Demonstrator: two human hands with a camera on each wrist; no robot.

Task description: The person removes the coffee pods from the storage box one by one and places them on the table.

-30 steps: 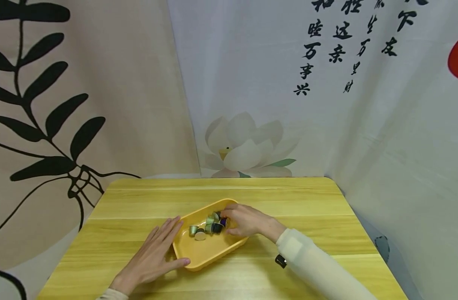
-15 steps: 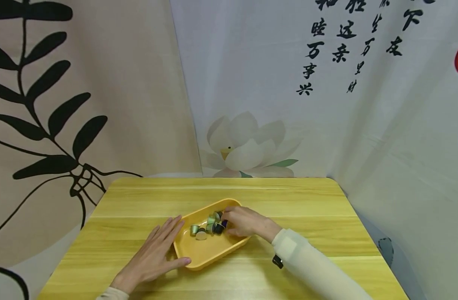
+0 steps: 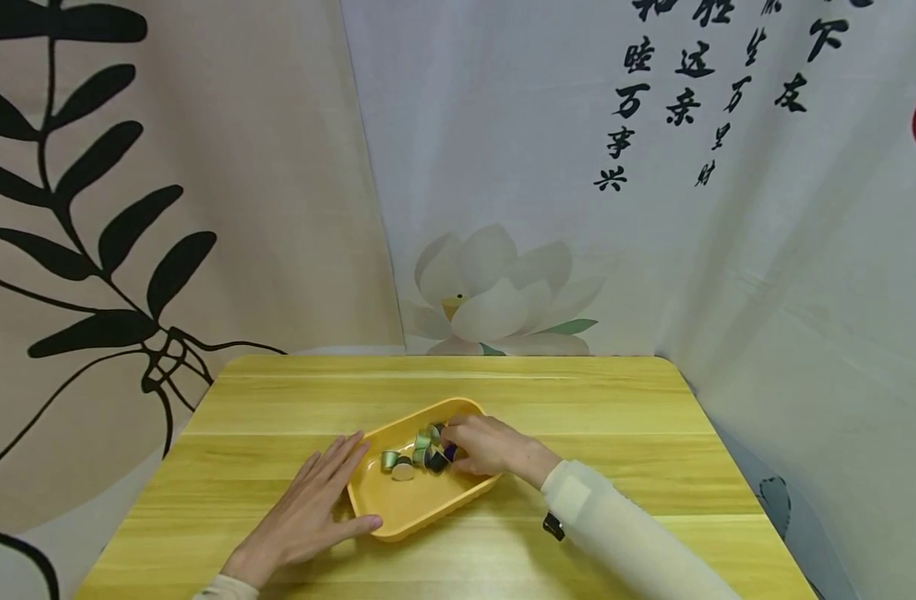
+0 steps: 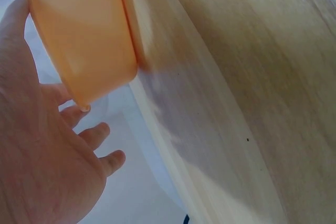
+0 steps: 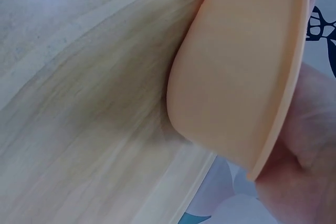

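Note:
A yellow plastic tray [image 3: 397,508] lies at a slant on the table, with several small coffee capsules in it, among them light green ones [image 3: 389,461] and a dark one [image 3: 437,462]. My left hand [image 3: 307,504] rests against the tray's left end, fingers extended along the rim and thumb at the near corner. In the left wrist view the tray's outer wall [image 4: 84,30] stands beside that hand. My right hand [image 3: 495,446] reaches over the right end, thumb and fingertips around a purple coffee capsule [image 3: 450,451], which they partly hide. Only the tray's outside shows in the right wrist view.
The tray stands on a light wooden table [image 3: 578,392]. Behind it hangs a cloth backdrop [image 3: 503,167] with a lotus, dark leaves and writing. A small black object [image 3: 553,526] sits beneath the right sleeve [image 3: 615,525].
My right hand has shifted slightly within the tray; the purple capsule has moved a little towards me and the dark one beside it has tilted. My left hand stays in place.

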